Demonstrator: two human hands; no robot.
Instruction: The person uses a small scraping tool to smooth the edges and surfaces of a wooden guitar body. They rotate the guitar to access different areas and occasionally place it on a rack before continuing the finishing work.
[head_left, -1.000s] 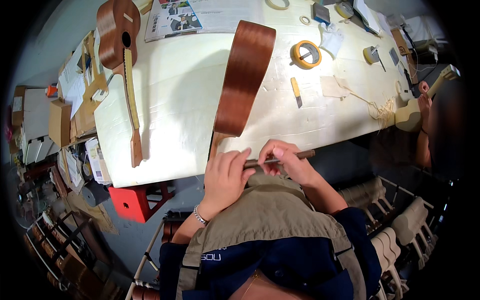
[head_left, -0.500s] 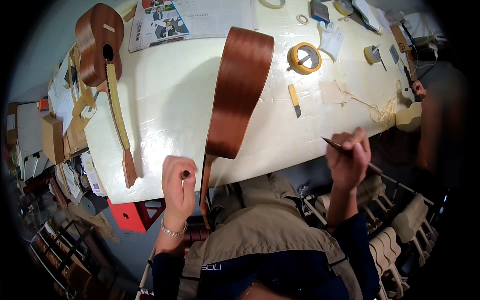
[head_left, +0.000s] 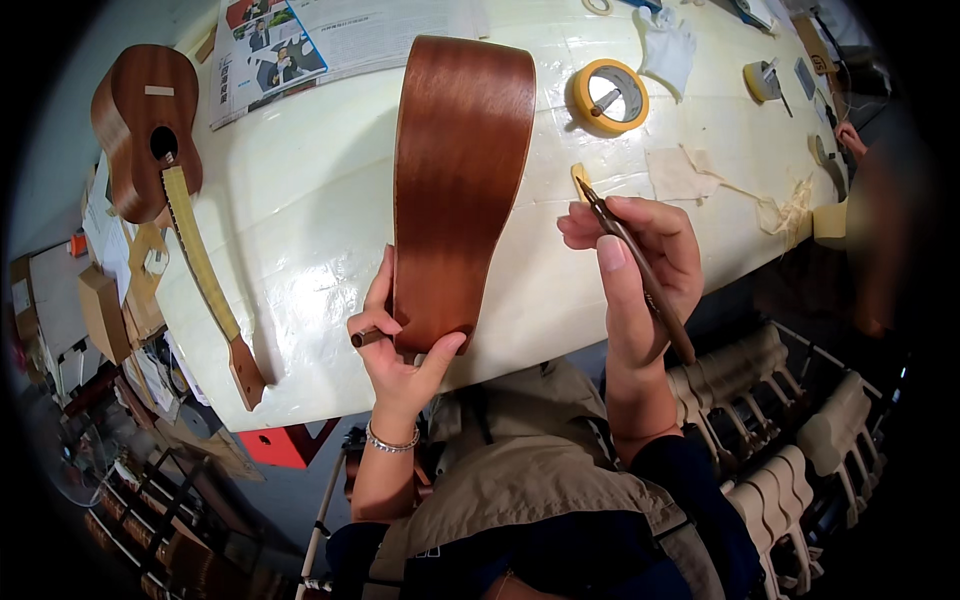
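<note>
L hand [head_left: 400, 345] pinches ukulele body [head_left: 458, 190] at near end, we judge to steady it flat on white bench [head_left: 300, 230] | R hand [head_left: 640, 265] just rt of body, fingers closed on thin brown tool [head_left: 640, 275], tip up | tape roll [head_left: 609, 96] beyond R hand.

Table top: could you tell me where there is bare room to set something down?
The widest bare patch of the table lies between the finished ukulele and the ukulele body. The far right, around the tape roll, paper scraps and small tools, is crowded.

Both hands raised, left hand [head_left: 400, 345] and right hand [head_left: 635, 255] clenched
</note>
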